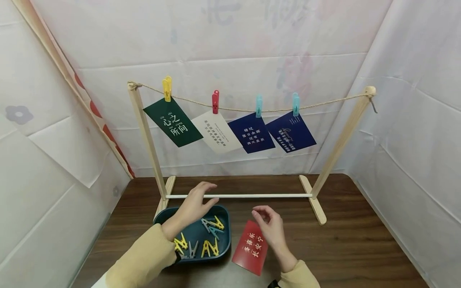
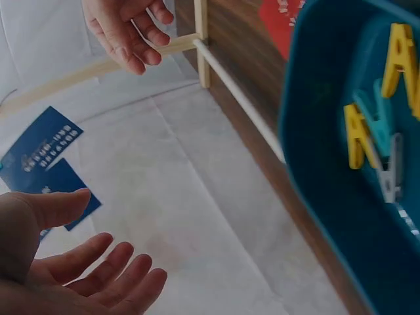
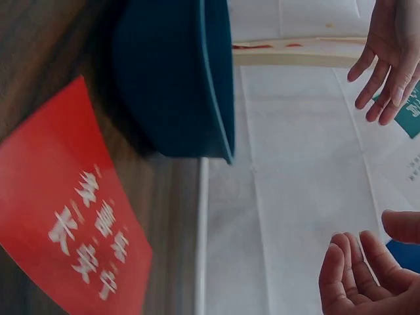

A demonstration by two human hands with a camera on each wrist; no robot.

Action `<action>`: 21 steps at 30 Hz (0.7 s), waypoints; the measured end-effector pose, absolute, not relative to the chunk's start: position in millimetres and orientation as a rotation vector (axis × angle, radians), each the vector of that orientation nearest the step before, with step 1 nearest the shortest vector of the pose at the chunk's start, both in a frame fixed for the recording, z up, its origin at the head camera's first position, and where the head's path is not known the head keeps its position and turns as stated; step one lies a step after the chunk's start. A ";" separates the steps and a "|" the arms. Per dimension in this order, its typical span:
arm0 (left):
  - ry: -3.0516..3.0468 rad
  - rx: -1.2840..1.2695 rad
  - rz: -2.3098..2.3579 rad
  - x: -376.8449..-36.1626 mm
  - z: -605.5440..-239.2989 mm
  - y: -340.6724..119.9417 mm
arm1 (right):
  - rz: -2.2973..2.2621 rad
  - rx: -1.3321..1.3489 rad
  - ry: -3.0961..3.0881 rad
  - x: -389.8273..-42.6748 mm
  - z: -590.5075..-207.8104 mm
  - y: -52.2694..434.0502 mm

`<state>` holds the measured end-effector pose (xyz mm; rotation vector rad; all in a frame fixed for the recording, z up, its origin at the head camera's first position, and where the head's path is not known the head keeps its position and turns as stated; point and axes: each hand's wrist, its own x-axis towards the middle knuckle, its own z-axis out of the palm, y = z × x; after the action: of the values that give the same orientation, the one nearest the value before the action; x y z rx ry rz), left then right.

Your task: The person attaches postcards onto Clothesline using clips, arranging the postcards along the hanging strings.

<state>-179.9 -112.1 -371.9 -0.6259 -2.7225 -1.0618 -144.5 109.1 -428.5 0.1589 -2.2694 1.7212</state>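
My left hand hovers over the blue basket, fingers relaxed and nothing between them. To the right, my right hand is held above the top edge of a red card that lies on the table; its fingers bend loosely and hold nothing. Inside the basket lie several yellow, grey and teal clothespins. On the rope hang a green card, a white card and two dark blue cards, pinned by a yellow clothespin, a red clothespin and two light blue clothespins.
A wooden stand with a left post and a right post carries the rope. Low between the posts runs a white rod. The basket overlaps the stand's left foot in the head view. White sheets enclose the brown table.
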 end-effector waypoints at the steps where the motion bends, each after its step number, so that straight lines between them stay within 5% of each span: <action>1: -2.736 -0.614 -1.057 -179.0 -375.0 -114.0 | 1.720 0.159 -2.289 -145.6 -433.9 107.5; 21: -2.986 -0.552 -1.037 -164.3 -441.1 -133.6 | 1.682 0.264 -2.548 -155.5 -494.4 80.0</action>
<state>-164.3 -133.6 -441.1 -0.5521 -2.9864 -1.0374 -155.5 80.0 -494.4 0.2640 -2.5483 1.6818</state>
